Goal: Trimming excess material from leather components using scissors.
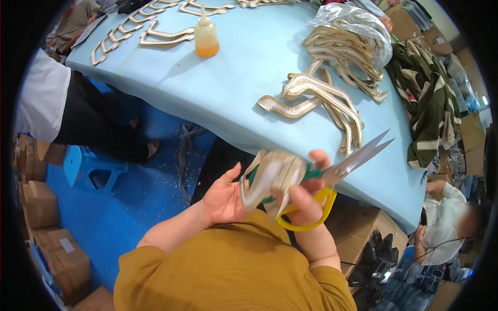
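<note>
In front of my chest, my right hand [306, 199] grips a large pair of scissors [358, 160], its blades pointing up and to the right, slightly parted. One handle loop is yellow; green shows beside it and behind the fabric. The same hand's fingers also touch a folded beige-and-white fabric strip [259, 181], blurred by motion. My left hand [224, 199] is palm up against the strip's left side, thumb raised, its fingertips hidden behind it. On the light blue table beyond lie several similar curved beige strips [311, 96].
A squeeze bottle [207, 39] of orange liquid stands on the table [238, 67]. A strip pile [342, 49], plastic bag [358, 20] and dark green garment [423, 98] are at right. A blue stool [93, 166] and a person [46, 98] are at left, another person [448, 223] at right.
</note>
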`<state>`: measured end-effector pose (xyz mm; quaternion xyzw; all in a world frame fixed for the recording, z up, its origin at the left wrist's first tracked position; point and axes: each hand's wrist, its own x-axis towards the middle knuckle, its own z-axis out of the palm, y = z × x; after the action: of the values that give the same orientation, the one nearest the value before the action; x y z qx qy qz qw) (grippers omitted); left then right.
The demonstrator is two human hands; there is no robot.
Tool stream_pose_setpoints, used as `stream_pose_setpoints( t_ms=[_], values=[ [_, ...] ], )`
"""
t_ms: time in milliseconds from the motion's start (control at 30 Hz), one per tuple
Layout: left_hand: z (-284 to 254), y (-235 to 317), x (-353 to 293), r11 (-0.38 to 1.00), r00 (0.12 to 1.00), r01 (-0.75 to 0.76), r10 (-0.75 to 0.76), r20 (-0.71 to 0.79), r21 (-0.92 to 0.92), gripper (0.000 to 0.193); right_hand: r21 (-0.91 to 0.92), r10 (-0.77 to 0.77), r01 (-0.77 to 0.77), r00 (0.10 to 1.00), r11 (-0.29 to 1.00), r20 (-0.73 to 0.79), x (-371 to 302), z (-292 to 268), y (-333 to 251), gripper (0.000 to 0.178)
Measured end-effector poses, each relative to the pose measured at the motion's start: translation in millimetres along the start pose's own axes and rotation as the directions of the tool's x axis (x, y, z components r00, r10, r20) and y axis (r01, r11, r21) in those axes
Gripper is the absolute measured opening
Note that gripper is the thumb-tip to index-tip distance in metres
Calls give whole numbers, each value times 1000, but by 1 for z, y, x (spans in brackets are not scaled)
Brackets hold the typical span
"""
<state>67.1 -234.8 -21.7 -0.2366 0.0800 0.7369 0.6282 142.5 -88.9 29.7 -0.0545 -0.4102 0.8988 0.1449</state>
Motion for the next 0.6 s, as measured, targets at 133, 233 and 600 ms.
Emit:
stream_pose_setpoints(
  t_ms=[133,233,600],
  values=[
    [-18,28,-1,847,861,-509,497,109,156,23,-303,81,31,933,953,350,-16,-20,-8,41],
    [2,42,-31,382,642,-739,650,407,554,28,-442,111,88,908,893,405,-7,-38,-17,45],
    [15,6,-11,-513,612,-499,362,703,698,25,-355,64,7,980,935,188,20,-23,-13,50]
  ],
)
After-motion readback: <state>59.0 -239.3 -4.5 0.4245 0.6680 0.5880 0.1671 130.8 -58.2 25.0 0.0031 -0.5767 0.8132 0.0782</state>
